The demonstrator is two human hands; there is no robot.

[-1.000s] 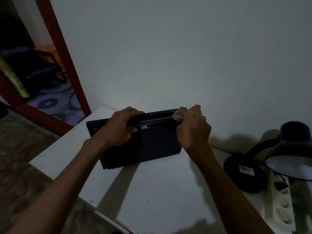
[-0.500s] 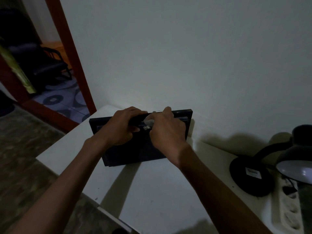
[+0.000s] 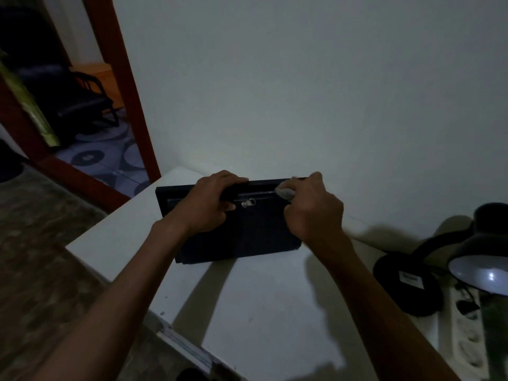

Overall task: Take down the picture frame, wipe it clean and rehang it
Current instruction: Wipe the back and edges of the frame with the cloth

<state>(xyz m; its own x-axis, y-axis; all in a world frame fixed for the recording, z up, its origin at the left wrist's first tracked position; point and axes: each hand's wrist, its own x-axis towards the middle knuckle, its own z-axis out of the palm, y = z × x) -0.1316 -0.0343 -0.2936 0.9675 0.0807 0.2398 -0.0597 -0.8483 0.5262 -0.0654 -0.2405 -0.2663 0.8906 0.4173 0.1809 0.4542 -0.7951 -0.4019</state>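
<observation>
A black picture frame (image 3: 255, 232) stands on its lower edge on the white table (image 3: 261, 312), its back facing me, with a small metal hanger (image 3: 248, 202) near the top. My left hand (image 3: 206, 204) grips the frame's top edge left of the middle. My right hand (image 3: 310, 210) pinches a small pale wad of cloth or tissue (image 3: 284, 192) and presses it against the upper right part of the frame's back.
A black desk lamp (image 3: 478, 268) with a round base (image 3: 406, 281) stands at the right, beside a white power strip (image 3: 467, 334). The plain wall rises right behind the frame. A red-framed doorway (image 3: 132, 105) opens at left onto a room with a dark chair (image 3: 71, 100).
My right hand with the wad slid from near the frame's top middle back to the right. The left hand kept its grip on the top edge.
</observation>
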